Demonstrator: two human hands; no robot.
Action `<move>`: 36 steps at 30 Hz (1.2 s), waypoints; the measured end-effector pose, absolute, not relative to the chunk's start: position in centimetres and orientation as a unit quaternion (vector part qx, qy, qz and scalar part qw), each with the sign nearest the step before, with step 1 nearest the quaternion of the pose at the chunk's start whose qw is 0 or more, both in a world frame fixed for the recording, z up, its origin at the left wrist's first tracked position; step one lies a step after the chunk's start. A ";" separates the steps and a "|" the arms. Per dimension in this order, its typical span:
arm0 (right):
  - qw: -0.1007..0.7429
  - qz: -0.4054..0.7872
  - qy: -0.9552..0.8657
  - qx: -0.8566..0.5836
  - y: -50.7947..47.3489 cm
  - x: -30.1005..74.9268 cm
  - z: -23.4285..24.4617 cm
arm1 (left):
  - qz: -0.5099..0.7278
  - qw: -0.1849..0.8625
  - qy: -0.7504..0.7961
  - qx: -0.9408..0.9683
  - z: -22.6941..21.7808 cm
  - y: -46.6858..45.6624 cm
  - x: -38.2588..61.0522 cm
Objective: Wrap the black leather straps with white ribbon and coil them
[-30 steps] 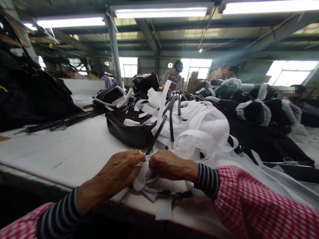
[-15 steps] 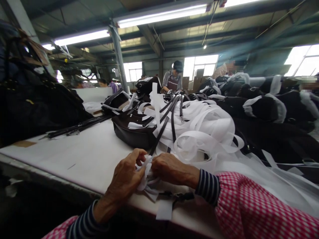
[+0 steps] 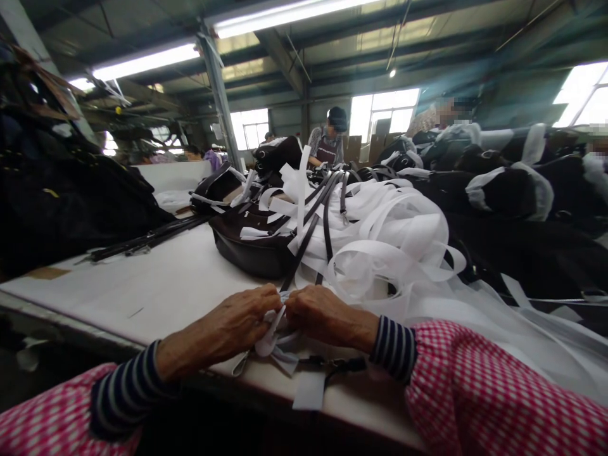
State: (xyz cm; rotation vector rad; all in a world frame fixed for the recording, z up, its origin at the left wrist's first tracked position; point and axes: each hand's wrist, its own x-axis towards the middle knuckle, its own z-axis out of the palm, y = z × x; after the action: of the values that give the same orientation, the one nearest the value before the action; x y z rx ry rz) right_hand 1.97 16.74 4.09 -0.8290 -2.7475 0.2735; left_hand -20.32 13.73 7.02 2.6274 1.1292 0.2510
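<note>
Near the table's front edge, my left hand [image 3: 244,316] and my right hand [image 3: 323,313] meet, fingers curled and pinching a thin white strip [image 3: 268,341]. The strip is crumpled and hangs down between them; my fingers hide its upper part. A dark strap [image 3: 301,253] runs from the pile down to where the fingers meet. Just beyond my hands sits a dark brown bag [image 3: 251,250] with white wrapping on its fittings. Below my right hand a short black strap with a metal buckle [image 3: 338,363] lies beside a flat white piece [image 3: 309,389].
A loose heap of white strips [image 3: 399,234] spreads over the right of the table [image 3: 166,291]. Black bags [image 3: 498,196] are piled behind it. More dark bags [image 3: 61,183] stand at the left, near black straps [image 3: 152,237]. A person [image 3: 329,139] works across the table.
My left hand has turned flatter, its forearm lower and farther left, and its fingers have closed in against my right hand at the white strip. The view has shifted slightly.
</note>
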 end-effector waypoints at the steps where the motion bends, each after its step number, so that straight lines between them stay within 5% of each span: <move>1: 0.130 0.098 -0.945 -0.284 16.8 2.0 4.1 | 0.077 0.140 0.379 0.911 7.4 13.9 -20.4; 17: 0.165 0.124 -0.944 -0.257 17.2 2.6 3.3 | -0.017 0.217 0.321 0.922 10.5 16.6 -18.7; 23: 0.180 0.111 -0.948 -0.238 17.3 2.7 2.7 | 0.069 0.171 0.379 0.907 8.9 15.3 -18.8; 36: 0.173 0.134 -0.942 -0.253 17.1 2.8 3.4 | 0.074 0.269 0.435 0.856 9.8 15.3 -17.4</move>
State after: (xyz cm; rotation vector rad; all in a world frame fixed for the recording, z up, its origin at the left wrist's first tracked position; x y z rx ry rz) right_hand 2.75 17.06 3.40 -0.7187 -2.6726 0.3803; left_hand -17.38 15.27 9.75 2.3071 1.1737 0.1999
